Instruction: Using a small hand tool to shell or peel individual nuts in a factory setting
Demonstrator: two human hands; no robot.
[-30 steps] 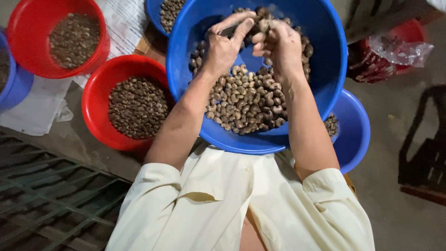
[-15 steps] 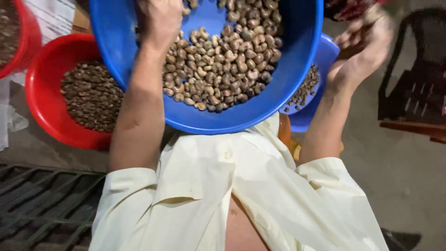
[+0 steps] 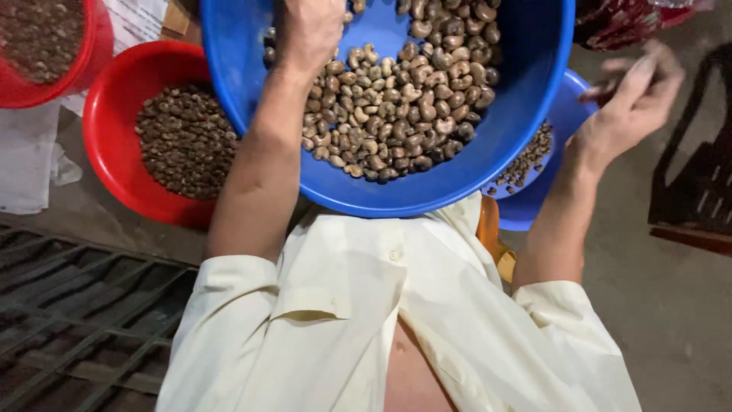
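Head view. The large blue basin (image 3: 488,164) occupies the 12 o'clock sector, resting at the person's lap and loaded with pale curved nuts (image 3: 396,114). The left hand (image 3: 309,30) is down among the nuts at the basin's far side; its fingers are hidden, so whether it is closed on anything cannot be told. The right hand (image 3: 637,95) is raised at 2 o'clock, outside the rim, fingers loosely spread (motion-blurred, nothing visibly held). A smaller blue bowl (image 3: 553,183) with a few nuts sits under the basin at 3 o'clock; a red basin (image 3: 114,164) of darker nuts lies at 9 o'clock. Recommended practice: steady the basin, pick few nuts at once, release low over the receiving bowl.
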